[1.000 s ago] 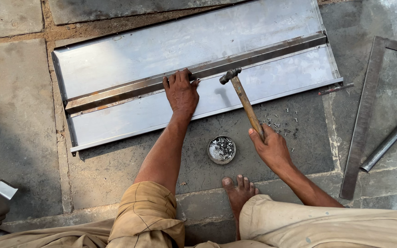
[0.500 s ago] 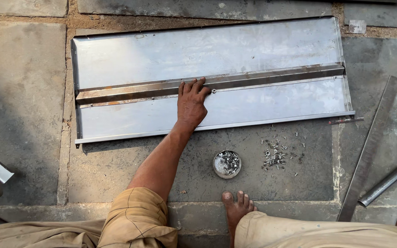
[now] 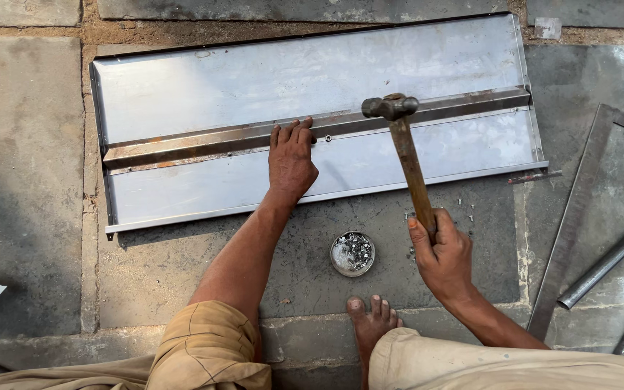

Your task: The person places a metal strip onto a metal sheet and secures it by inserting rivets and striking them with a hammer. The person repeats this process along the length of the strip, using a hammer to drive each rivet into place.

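The sheet panel (image 3: 312,79) is bare metal with a dull, smeared sheen; its angle strip (image 3: 204,144) shows rust patches. The hammer (image 3: 406,155) has a dark pitted steel head on a worn wooden handle. Stone floor (image 3: 23,180) rough, matt

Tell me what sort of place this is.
Probably an outdoor metalworking spot on a stone-slab floor: a sheet-metal panel, a hammer in the right hand, and a small tin of fasteners.

hammer (image 3: 407,155) raised over steel panel (image 3: 312,79)
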